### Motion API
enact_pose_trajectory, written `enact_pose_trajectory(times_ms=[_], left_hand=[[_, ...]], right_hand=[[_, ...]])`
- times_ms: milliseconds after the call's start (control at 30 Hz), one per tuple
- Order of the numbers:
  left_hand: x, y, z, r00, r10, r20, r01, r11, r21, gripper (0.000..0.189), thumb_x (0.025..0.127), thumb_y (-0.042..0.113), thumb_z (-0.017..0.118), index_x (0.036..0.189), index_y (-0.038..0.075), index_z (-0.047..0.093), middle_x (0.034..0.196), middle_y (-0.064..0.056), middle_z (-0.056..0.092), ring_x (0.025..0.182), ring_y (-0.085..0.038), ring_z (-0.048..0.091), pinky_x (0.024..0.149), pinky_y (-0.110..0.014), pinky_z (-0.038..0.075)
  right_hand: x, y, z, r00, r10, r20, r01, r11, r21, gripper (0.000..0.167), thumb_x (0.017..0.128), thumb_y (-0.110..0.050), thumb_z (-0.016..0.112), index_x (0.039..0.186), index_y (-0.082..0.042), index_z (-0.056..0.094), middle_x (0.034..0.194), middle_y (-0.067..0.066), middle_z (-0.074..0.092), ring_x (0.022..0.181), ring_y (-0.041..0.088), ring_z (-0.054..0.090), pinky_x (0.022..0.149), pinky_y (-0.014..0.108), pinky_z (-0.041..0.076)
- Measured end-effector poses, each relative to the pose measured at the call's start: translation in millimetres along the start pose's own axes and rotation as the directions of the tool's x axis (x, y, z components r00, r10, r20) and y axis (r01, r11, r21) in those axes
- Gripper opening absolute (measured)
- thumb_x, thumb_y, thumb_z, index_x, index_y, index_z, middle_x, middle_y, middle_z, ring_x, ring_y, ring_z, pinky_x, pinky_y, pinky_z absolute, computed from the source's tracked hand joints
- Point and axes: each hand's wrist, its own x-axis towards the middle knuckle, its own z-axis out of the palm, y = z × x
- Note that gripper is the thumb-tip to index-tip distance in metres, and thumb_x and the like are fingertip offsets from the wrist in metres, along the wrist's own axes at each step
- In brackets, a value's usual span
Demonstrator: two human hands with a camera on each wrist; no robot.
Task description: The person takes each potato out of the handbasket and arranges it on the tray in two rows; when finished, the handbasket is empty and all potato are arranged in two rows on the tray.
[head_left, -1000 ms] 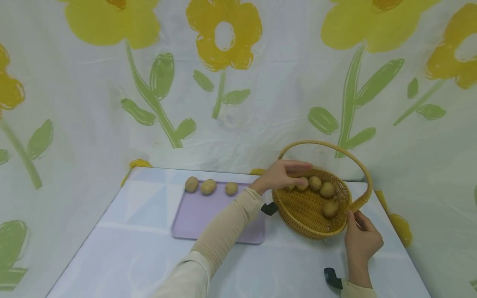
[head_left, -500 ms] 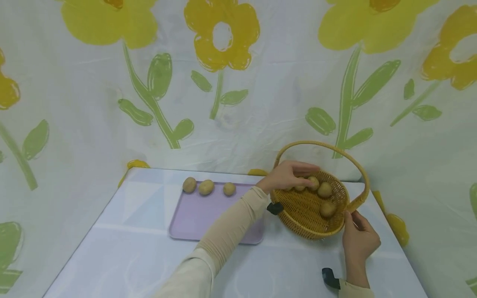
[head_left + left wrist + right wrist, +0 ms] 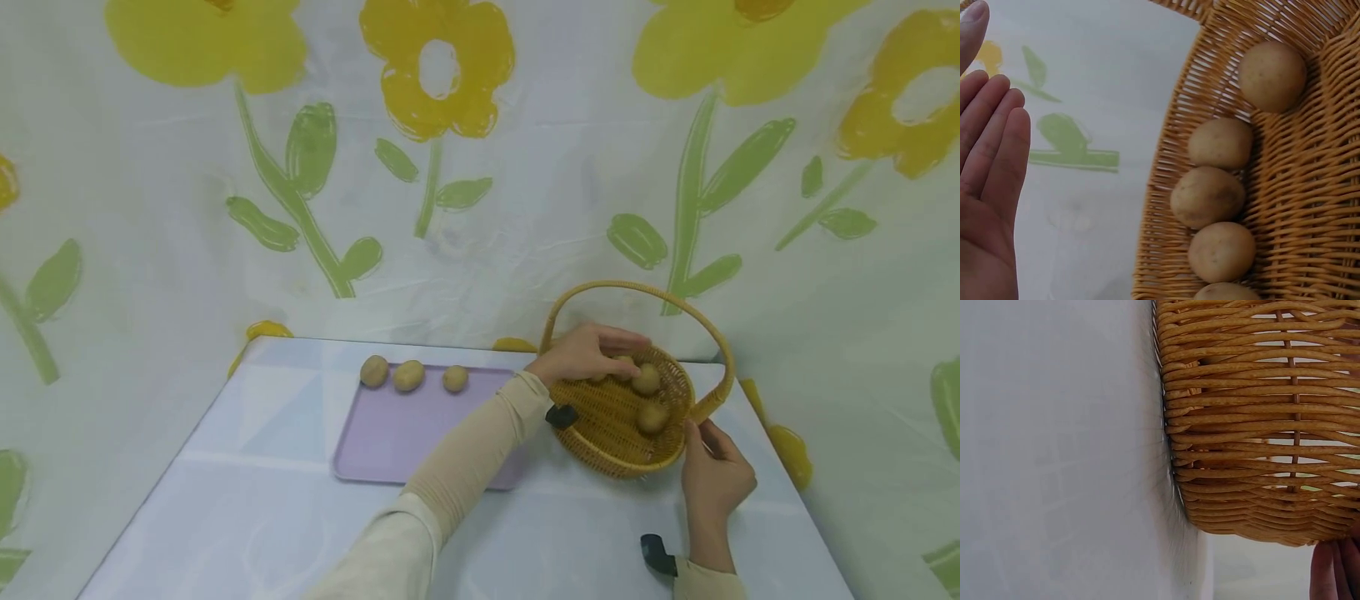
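Note:
A wicker basket (image 3: 600, 421) with a tall arched handle stands at the right of the table, potatoes lying inside it. My left hand (image 3: 588, 354) is over its far left side, fingers stretched out above the potatoes, overlapping several of them in the head view. The left wrist view shows that palm (image 3: 988, 187) bare with straight fingers. There, a potato (image 3: 1222, 252) lies in a row with others along the basket wall, and another potato (image 3: 1272, 76) sits apart. My right hand (image 3: 716, 475) pinches the near right rim by the handle's base; its fingers (image 3: 1329, 569) touch the wicker.
Left of the basket lies a lilac tray (image 3: 397, 429), partly covered by my left sleeve (image 3: 457, 467). Along its far edge are a potato (image 3: 373, 372) at the corner, a second potato (image 3: 408, 376) and a third potato (image 3: 455, 379). A flowered curtain hangs behind the table.
My left hand has moved right across the basket, now overlapping potatoes farther along the row. The right hand keeps its grip on the rim. The head view has turned slightly right.

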Motion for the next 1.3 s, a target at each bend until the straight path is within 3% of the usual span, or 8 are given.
enact_pose_trajectory(times_ms=[133,333,467,667,767,933,1167,1300], left_hand=[[4.6,-5.7,3.1,0.999,-0.032,0.010,0.032,0.999,0.019,0.050,0.091,0.027,0.079,0.138,0.017,0.066,0.138,0.004,0.068,0.128,-0.010,0.063,0.101,-0.014,0.051],[12.1,-10.4,6.3,0.998,-0.051,0.043,0.052,0.998,-0.023,0.047,0.092,0.023,0.079,0.137,0.019,0.066,0.138,0.003,0.068,0.131,-0.016,0.062,0.101,-0.013,0.051],[16.4,-12.2,7.4,0.997,-0.022,0.071,0.026,0.998,-0.053,0.050,0.091,0.022,0.079,0.138,0.014,0.065,0.140,-0.004,0.066,0.132,-0.022,0.061,0.100,-0.014,0.051],[19.4,-16.3,11.8,0.995,-0.039,0.087,0.045,0.997,-0.068,0.051,0.086,0.021,0.084,0.133,0.011,0.069,0.136,-0.001,0.069,0.129,-0.025,0.064,0.100,-0.019,0.054],[20.8,-18.2,16.1,0.992,-0.081,0.101,0.086,0.995,-0.049,0.050,0.083,0.024,0.087,0.130,0.015,0.072,0.132,0.005,0.071,0.128,-0.019,0.065,0.099,-0.016,0.054],[27.0,-20.1,23.3,0.989,-0.082,0.120,0.087,0.996,-0.033,0.049,0.081,0.022,0.087,0.127,0.013,0.073,0.130,0.002,0.072,0.125,-0.015,0.066,0.098,-0.013,0.053],[38.2,-25.0,36.5,0.980,-0.087,0.181,0.073,0.994,0.085,0.049,0.082,0.028,0.087,0.128,0.017,0.073,0.129,0.009,0.072,0.113,0.000,0.067,0.093,-0.009,0.051],[43.7,-29.2,43.2,0.972,-0.095,0.215,0.062,0.986,0.158,0.047,0.083,0.029,0.086,0.128,0.020,0.074,0.129,0.010,0.072,0.113,-0.005,0.068,0.089,-0.008,0.052]], right_hand=[[0.1,-1.7,2.3,1.000,-0.015,0.002,0.015,1.000,-0.002,0.033,0.093,-0.027,0.076,0.116,-0.003,0.077,0.115,0.013,0.075,0.076,-0.026,0.054,0.068,-0.002,0.048],[1.9,-1.9,1.9,0.998,-0.055,0.016,0.053,0.996,0.073,0.031,0.092,-0.019,0.076,0.113,0.004,0.076,0.084,-0.033,0.065,0.074,-0.025,0.056,0.068,-0.001,0.050],[2.0,-1.1,2.6,0.998,-0.060,0.021,0.057,0.993,0.102,0.030,0.091,-0.017,0.077,0.112,0.005,0.075,0.075,-0.044,0.057,0.072,-0.024,0.058,0.066,-0.001,0.050],[-1.2,0.2,4.8,0.998,-0.050,0.050,0.045,0.995,0.093,0.031,0.092,-0.019,0.077,0.112,0.005,0.076,0.074,-0.044,0.057,0.073,-0.024,0.058,0.066,0.000,0.051],[-1.3,1.9,5.3,0.996,-0.068,0.048,0.064,0.995,0.081,0.030,0.092,-0.019,0.077,0.111,0.004,0.076,0.076,-0.043,0.057,0.074,-0.025,0.058,0.065,0.000,0.050],[1.5,2.5,4.1,0.996,-0.084,0.035,0.081,0.993,0.088,0.031,0.091,-0.020,0.078,0.110,0.004,0.076,0.077,-0.042,0.057,0.075,-0.024,0.058,0.066,0.000,0.050],[3.4,4.5,1.1,0.996,-0.092,0.020,0.090,0.992,0.092,0.030,0.091,-0.018,0.078,0.110,0.005,0.076,0.078,-0.042,0.058,0.075,-0.025,0.058,0.068,0.000,0.051],[4.4,6.0,-0.1,0.996,-0.087,0.022,0.085,0.992,0.091,0.031,0.091,-0.019,0.078,0.111,0.004,0.076,0.079,-0.042,0.059,0.075,-0.025,0.058,0.068,0.000,0.051]])
